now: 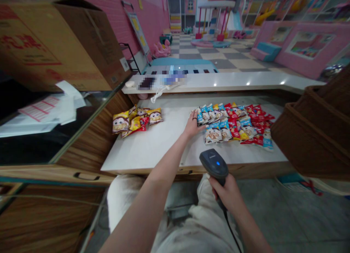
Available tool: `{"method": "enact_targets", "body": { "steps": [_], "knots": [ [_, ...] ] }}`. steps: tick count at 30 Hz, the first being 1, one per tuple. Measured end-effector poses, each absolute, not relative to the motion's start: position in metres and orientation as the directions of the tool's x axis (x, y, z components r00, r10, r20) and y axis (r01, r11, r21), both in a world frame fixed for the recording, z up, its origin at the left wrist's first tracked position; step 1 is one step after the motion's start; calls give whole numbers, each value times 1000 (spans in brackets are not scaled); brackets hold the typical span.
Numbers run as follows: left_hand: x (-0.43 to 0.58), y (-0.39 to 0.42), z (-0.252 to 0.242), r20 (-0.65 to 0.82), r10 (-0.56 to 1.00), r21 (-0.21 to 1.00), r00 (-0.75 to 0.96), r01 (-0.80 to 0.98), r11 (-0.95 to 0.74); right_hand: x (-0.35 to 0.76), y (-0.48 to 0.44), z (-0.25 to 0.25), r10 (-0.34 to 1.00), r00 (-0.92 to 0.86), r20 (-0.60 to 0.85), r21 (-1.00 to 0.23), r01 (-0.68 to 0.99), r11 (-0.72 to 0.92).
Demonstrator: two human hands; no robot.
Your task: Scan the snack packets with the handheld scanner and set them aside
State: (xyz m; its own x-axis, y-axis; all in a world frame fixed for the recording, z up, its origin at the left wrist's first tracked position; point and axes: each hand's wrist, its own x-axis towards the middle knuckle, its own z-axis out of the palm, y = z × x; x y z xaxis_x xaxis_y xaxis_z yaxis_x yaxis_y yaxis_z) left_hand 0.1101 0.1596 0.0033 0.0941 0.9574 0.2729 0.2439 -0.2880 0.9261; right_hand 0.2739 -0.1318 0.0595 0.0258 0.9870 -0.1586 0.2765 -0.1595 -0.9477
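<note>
My right hand [226, 190] is wrapped round the handle of a dark barcode scanner [213, 163] with a blue light on top. Its cable hangs down past my wrist. My left hand [193, 125] rests at the left end of two rows of snack packets, fingers and thumb apart, touching a blue and white packet [199, 117]. Beside my thumb lies another blue and white packet [213, 133]. Farther right the rows turn to red packets [255, 112], overlapping one another. A separate pile of yellow snack packets [121, 122], with some red among them, lies on the left.
The packets lie on a white desk [153, 151] below a raised white ledge [226, 81], which carries blurred-out items and a white cable [158, 94]. A large cardboard box [90, 45] and papers [46, 111] stand at left. A brown woven basket [314, 132] bounds the right.
</note>
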Motion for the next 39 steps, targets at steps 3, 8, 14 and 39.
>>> {"method": "enact_targets", "body": {
  "steps": [3,8,14,39],
  "knots": [
    [96,141,13,306,950,933,55,184,-311,269,-133,61,986,4,-167,-956,245,-163],
    [34,87,26,352,925,934,-141,123,-337,263,-135,53,991,-23,-132,-953,276,-121],
    [-109,39,36,498,787,779,-364,586,-222,250,-136,45,992,-49,-117,-959,266,-100],
    [-107,-6,54,65,810,868,-583,-367,-333,230,-141,63,978,-115,-173,-961,237,-142]
  ]
}}
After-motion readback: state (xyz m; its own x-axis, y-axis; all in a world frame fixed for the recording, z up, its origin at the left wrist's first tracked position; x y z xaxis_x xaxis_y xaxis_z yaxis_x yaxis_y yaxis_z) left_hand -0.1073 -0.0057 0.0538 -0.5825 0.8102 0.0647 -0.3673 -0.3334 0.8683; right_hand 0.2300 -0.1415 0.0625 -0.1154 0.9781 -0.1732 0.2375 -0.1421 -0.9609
